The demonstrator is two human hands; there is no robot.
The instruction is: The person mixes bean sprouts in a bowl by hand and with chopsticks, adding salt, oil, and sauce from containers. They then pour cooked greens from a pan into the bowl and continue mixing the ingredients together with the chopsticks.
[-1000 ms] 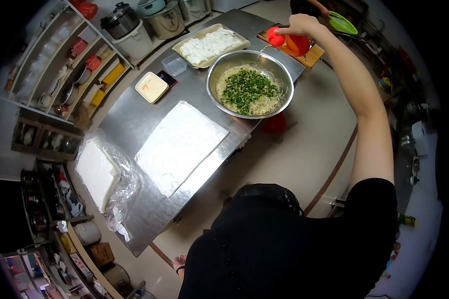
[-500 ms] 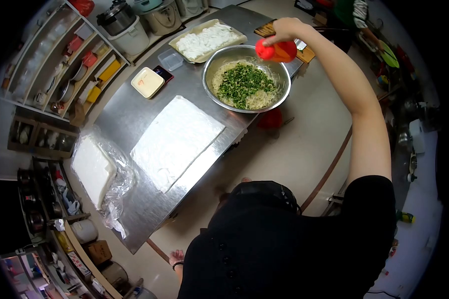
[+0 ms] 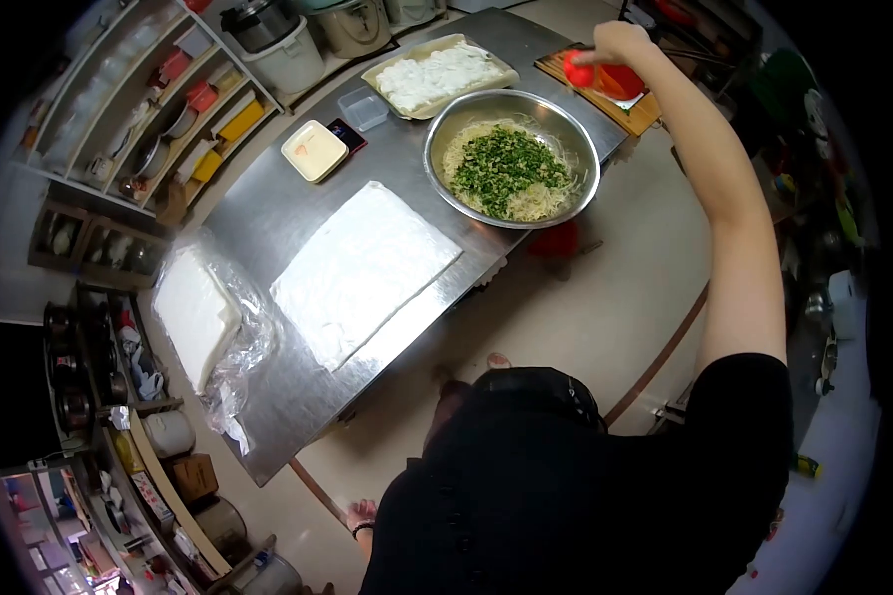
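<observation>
My right hand (image 3: 620, 42) is stretched far out and grips a red bottle (image 3: 605, 77) with a red cap, held tilted just past the far rim of a steel bowl (image 3: 445, 134), over a wooden cutting board (image 3: 637, 111). The bowl holds pale noodles topped with chopped greens (image 3: 506, 171). My left hand (image 3: 361, 516) hangs low beside my body, below the table edge, and I cannot tell how its fingers are set.
On the steel table (image 3: 268, 228) lie a flat white sheet stack (image 3: 362, 268), a white block in clear plastic (image 3: 196, 315), a small cream dish (image 3: 314, 151), a clear tub (image 3: 363, 107) and a tray of white pieces (image 3: 437, 75). Shelves and cookers stand at the left.
The red bottle has swung from above the bowl's far rim out to the right over the cutting board. No stream is falling into the bowl now.
</observation>
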